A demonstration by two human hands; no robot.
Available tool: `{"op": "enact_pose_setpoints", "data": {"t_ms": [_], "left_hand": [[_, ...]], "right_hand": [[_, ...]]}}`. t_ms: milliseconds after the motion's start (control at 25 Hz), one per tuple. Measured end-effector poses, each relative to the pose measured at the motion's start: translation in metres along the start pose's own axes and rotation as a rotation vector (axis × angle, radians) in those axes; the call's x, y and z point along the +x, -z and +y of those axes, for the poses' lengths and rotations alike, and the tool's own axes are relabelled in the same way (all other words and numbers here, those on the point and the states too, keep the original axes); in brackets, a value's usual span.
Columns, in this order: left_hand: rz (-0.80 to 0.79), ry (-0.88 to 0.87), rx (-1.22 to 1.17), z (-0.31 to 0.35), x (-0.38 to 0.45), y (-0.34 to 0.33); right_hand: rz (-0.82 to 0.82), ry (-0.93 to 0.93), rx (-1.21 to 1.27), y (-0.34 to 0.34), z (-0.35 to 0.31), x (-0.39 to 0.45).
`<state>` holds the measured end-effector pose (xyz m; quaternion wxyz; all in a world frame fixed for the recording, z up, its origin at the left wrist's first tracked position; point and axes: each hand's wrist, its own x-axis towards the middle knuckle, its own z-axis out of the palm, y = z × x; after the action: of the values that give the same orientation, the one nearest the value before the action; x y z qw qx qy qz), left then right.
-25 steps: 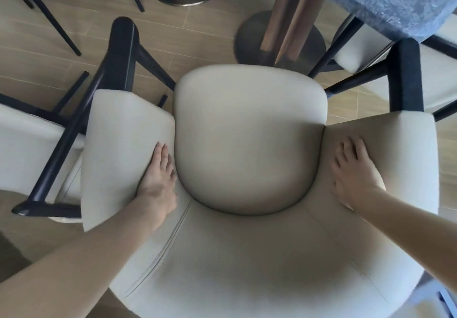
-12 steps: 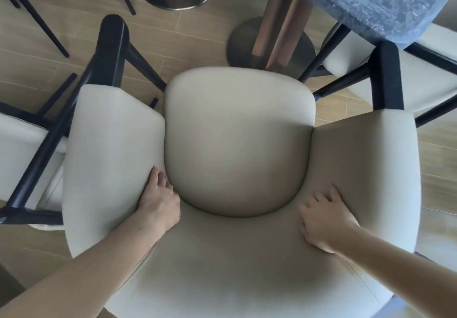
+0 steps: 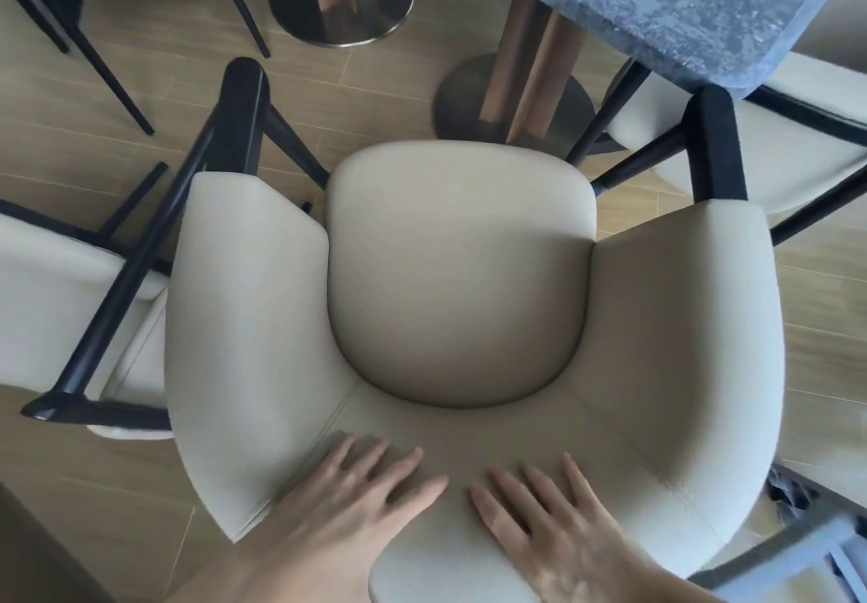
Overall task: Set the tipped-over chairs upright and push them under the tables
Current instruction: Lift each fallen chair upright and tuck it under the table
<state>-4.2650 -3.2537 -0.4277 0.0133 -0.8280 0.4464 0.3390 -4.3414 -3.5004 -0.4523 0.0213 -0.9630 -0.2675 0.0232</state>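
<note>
— Where do we find the chair (image 3: pixel 460 274)?

— Upright on the floor (image 3: pixel 117 485), seat facing the table (image 3: pixel 680 6), whose corner overhangs its far right side. The seat front lies just short of the pedestal base (image 3: pixel 469 95).

— And our hands?

— Both lie flat on the inner face of the backrest, nearest us. The left hand (image 3: pixel 347 504) and right hand (image 3: pixel 553 513) sit side by side, near but apart, fingers straight and spread, pointing toward the seat. Neither curls round anything.

— Neighbours?

— Another chair (image 3: pixel 56 302) just beside it on the left, one (image 3: pixel 797 152) at the right under the table.
</note>
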Motion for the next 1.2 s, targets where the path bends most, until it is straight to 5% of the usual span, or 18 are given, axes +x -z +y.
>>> {"op": "enact_pose_setpoints", "data": {"t_ms": [440,720,1200], "left_hand": [[0.077,-0.123,0.051,0.000,-0.016,-0.031],[0.056,-0.093,0.005,-0.021,-0.008,-0.007],[0.124,-0.154,0.032,-0.071,0.005,0.033]], "right_hand": [[-0.037,-0.019,0.004,0.000,-0.029,-0.018],[-0.511,-0.033,0.108,0.026,-0.012,0.005],[-0.417,-0.046,0.220,0.025,0.002,0.045]]}}
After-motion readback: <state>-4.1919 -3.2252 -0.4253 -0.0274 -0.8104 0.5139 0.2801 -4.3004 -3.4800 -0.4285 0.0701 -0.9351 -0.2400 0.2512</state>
